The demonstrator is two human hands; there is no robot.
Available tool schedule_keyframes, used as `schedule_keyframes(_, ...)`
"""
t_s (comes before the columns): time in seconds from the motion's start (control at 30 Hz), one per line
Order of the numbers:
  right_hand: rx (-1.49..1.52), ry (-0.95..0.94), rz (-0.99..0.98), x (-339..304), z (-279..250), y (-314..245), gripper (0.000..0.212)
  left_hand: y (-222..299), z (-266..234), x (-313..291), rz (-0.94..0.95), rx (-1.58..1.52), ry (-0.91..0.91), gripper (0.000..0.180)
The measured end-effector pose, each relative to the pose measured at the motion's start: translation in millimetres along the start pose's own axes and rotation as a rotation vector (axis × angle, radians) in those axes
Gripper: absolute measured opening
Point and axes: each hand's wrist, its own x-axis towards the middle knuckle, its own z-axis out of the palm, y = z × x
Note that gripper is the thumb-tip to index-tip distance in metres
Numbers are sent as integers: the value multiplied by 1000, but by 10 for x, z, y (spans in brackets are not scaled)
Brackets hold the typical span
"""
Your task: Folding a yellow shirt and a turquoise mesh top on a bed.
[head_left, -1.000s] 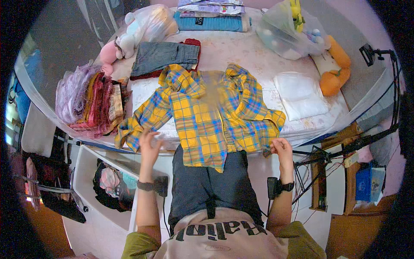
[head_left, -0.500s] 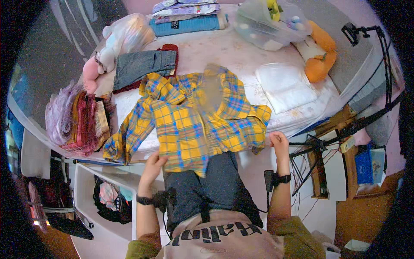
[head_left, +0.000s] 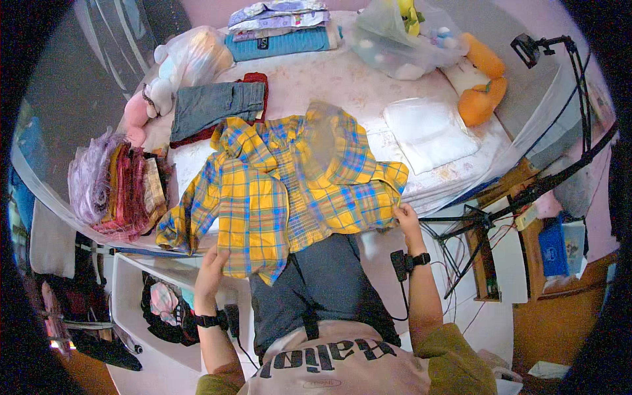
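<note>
A yellow and blue plaid shirt (head_left: pixel 253 210) lies spread at the front edge of the bed, its front panels apart and the lining showing between them. Its near hem hangs over my lap. My left hand (head_left: pixel 212 264) pinches the lower corner of the left panel. At the right side, my right hand (head_left: pixel 406 216) has its fingers closed on the shirt's edge near the cuff. One sleeve stretches out to the left; a blurred patch covers part of the right shoulder.
Folded jeans (head_left: pixel 214 105) lie beyond the shirt, and a folded white cloth (head_left: pixel 431 131) rests to the right. Stacked scarves (head_left: pixel 122 187) stand at the left edge. Plush toys in plastic bags (head_left: pixel 401 46) sit farther back. A black stand arm (head_left: pixel 546 181) crosses the right side.
My left hand has moved left and slightly down, drawing the left panel away from the other and widening the gap. My right hand has moved left onto the shirt's edge and closed there.
</note>
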Motion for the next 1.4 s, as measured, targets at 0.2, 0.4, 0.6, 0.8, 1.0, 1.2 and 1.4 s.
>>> schedule_keyframes(0.2,-262,167,-157,-130,-92,-895,19,111,71,-125,33,-71,39,26)
schedule_keyframes(0.4,-36,33,-263,-547,38,-1981,17,243,58,-240,-42,-122,-71,27)
schedule_keyframes(0.6,-180,-737,-439,-1000,600,-2138,16,105,-122,-150,-70,194,-143,24)
schedule_keyframes(0.8,-384,-1038,-374,-526,849,-2224,14,470,-338,368,190,499,-126,17)
schedule_keyframes(1.0,-555,-733,-609,313,1483,-2515,20,1009,57,1406,440,733,-167,18)
schedule_keyframes(1.2,-929,-839,-681,383,1793,-2105,29,736,693,1737,611,1112,-382,53)
schedule_keyframes(1.4,-611,-911,-613,554,1485,-1862,11,472,500,1809,481,1374,-398,34)
